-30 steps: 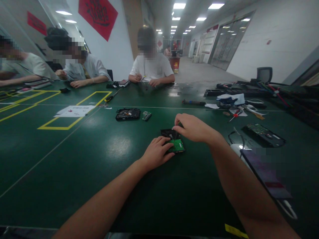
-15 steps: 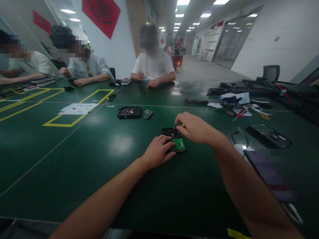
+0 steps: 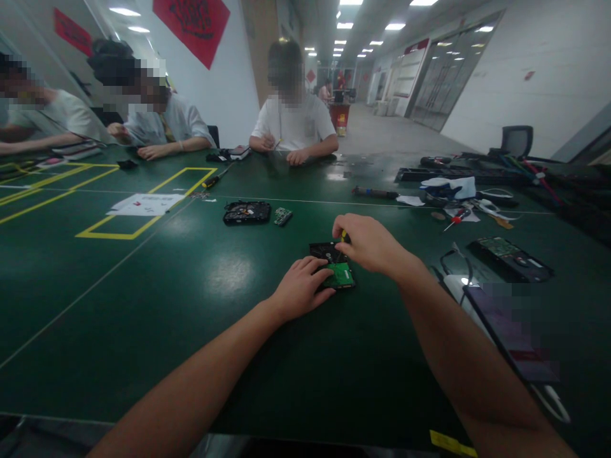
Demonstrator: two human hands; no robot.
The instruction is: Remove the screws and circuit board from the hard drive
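A black hard drive with a green circuit board on its underside lies on the green table in front of me. My left hand rests flat on its near left side, fingers spread over the drive. Above the drive's far right corner my right hand is closed on a small screwdriver with a yellow and black handle, its tip pointing down at the drive.
A second opened drive and a loose small board lie further back. Another drive, a phone, cables and tools sit at the right. Three people sit along the far side. Yellow tape marks and a paper sheet are at the left.
My hands stay on the drive. My right hand has shifted slightly left over the drive's far corner. The camera view has shifted a little.
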